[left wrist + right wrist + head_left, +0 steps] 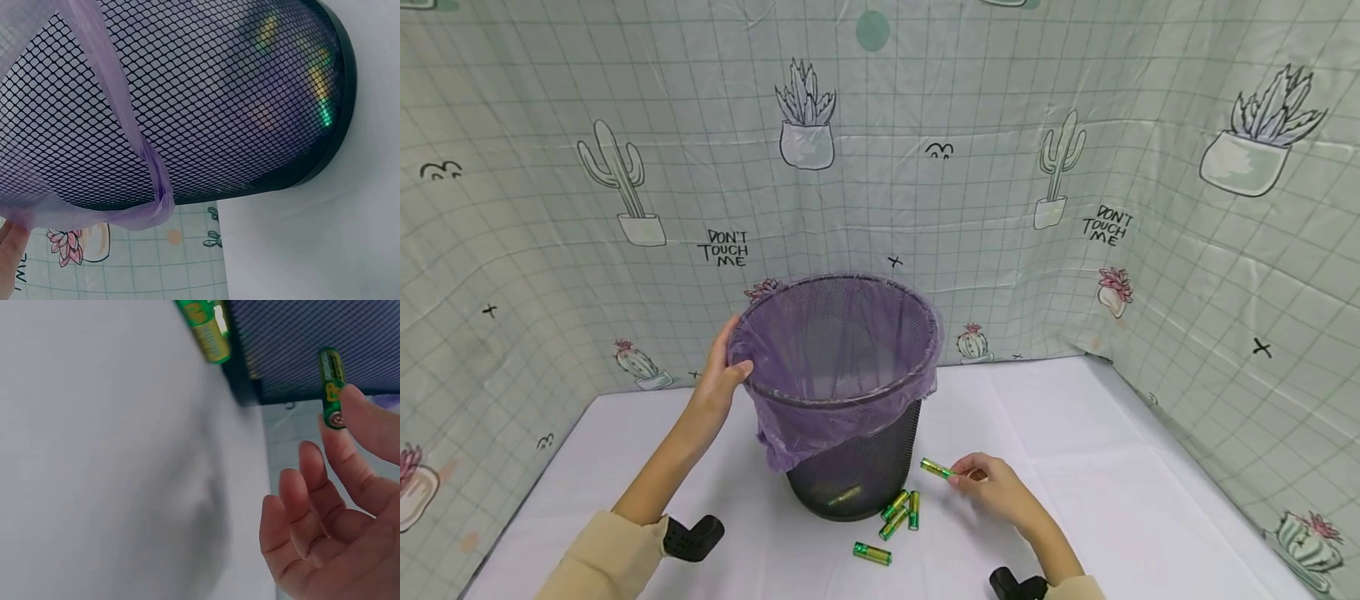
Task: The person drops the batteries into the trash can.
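Note:
A black mesh bin [857, 467] lined with a purple bag [838, 350] stands on the white table [1112, 467]. My left hand [724, 375] grips the bin's rim on its left side, thumb over the bag's edge. My right hand [988, 483] pinches a green battery [936, 468] by one end, just right of the bin's base. In the right wrist view the battery [331, 384] sits between thumb and forefinger [337, 450], the other fingers loosely curled. Several more green batteries [898, 512] lie on the table by the bin's foot. The left wrist view shows the mesh wall [187, 106] with green shapes glinting inside.
Plastic sheeting printed with cactus drawings [617, 183] walls the table on the left, back and right. One battery [872, 552] lies apart near the front edge. Black wrist camera mounts [692, 537] show at both sleeves.

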A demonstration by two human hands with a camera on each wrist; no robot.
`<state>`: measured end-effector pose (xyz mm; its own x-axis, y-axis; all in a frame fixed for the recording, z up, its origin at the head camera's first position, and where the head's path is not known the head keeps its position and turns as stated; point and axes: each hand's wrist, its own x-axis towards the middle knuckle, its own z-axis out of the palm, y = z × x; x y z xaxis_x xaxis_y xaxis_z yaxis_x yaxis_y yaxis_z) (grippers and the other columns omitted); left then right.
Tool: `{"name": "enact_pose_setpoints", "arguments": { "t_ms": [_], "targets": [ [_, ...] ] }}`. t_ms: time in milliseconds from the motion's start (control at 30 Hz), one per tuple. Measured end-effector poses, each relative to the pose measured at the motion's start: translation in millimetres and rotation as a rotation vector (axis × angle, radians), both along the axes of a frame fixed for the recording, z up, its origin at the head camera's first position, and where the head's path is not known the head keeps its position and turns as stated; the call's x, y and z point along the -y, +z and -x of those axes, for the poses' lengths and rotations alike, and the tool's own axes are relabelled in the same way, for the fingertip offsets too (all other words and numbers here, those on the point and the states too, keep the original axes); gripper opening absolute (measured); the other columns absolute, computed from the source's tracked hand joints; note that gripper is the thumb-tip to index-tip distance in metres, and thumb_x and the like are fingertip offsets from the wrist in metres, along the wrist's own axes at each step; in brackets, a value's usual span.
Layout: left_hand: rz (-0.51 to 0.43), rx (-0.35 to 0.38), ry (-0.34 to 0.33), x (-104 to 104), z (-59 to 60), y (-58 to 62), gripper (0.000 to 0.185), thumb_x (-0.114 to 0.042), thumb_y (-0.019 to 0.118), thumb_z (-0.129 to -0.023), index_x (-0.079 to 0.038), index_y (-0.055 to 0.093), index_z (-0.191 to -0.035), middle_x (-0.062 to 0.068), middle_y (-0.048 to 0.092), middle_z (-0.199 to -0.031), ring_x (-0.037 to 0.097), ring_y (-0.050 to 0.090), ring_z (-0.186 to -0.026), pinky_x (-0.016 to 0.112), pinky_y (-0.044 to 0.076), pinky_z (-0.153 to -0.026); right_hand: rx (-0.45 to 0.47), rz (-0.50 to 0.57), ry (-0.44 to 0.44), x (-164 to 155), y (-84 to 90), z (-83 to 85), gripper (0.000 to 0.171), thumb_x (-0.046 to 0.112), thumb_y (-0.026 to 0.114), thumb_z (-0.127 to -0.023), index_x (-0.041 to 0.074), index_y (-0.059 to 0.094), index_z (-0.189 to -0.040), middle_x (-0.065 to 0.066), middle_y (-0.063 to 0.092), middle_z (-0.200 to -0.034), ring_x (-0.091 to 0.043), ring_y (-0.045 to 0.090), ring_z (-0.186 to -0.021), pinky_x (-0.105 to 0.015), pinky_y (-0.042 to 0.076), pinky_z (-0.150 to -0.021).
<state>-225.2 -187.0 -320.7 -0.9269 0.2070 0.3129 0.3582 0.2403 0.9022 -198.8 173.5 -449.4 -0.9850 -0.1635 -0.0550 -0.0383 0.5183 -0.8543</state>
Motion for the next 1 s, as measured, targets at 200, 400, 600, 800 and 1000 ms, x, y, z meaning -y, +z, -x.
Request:
{"name": "enact_pose_setpoints", "arguments": {
  "t_ms": [200, 400, 600, 800, 1000],
  "targets": [
    [-0.006, -0.003, -0.005, -1, 0.0, 0.3, 0.074, -0.021, 0.036, -0.088, -0.016, -0.002, -0.151, 0.012, -0.014, -0.155, 0.032, -0.014, -0.142, 0.066, -0.002, -0.107, -0.022, 0.054, -0.068, 4, 26.7, -1.2, 0.024, 0.02, 0.062, -0.087, 0.003, 0.062, -0.103, -0.005, 0.063, -0.091, -0.015, 0.054, -0.084, -0.029, 0.045, -0.07],
    [-0.002, -0.005, -0.001, 0, -0.4, 0.3, 0.074, -0.021, 0.036, -0.087, -0.016, -0.001, -0.151, 0.012, -0.014, -0.155, 0.032, -0.013, -0.142, 0.066, -0.002, -0.107, -0.05, 0.124, -0.067, 6, 53.9, -6.8, 0.027, 0.022, 0.061, -0.088, 0.002, 0.061, -0.106, -0.008, 0.06, -0.094, -0.017, 0.055, -0.08, -0.03, 0.045, -0.073],
    [-0.008, -0.009, -0.001, -1, 0.1, 0.1, 0.074, -0.02, 0.036, -0.087, -0.015, -0.001, -0.151, 0.013, -0.013, -0.155, 0.032, -0.013, -0.142, 0.066, -0.002, -0.107, -0.087, 0.163, -0.073, 7, 79.1, -15.6, 0.027, 0.023, 0.06, -0.089, 0.002, 0.06, -0.107, -0.01, 0.058, -0.098, -0.016, 0.056, -0.078, -0.03, 0.044, -0.075],
    [-0.009, -0.009, -0.004, -1, 0.2, 0.0, 0.074, -0.021, 0.036, -0.087, -0.016, -0.002, -0.151, 0.011, -0.014, -0.155, 0.032, -0.014, -0.142, 0.066, -0.003, -0.107, -0.177, 0.167, -0.042, 6, 100.5, -21.3, 0.026, 0.022, 0.059, -0.09, 0.003, 0.059, -0.107, -0.01, 0.057, -0.101, -0.016, 0.057, -0.078, -0.03, 0.045, -0.075],
    [-0.009, -0.009, -0.009, -1, 0.0, -0.1, 0.074, -0.021, 0.036, -0.088, -0.016, -0.002, -0.151, 0.011, -0.014, -0.155, 0.032, -0.014, -0.141, 0.066, -0.003, -0.107, -0.285, 0.162, 0.002, 7, 120.8, -19.8, 0.023, 0.02, 0.058, -0.091, 0.004, 0.058, -0.106, -0.007, 0.055, -0.1, -0.014, 0.057, -0.077, -0.027, 0.045, -0.073]
  ]
}}
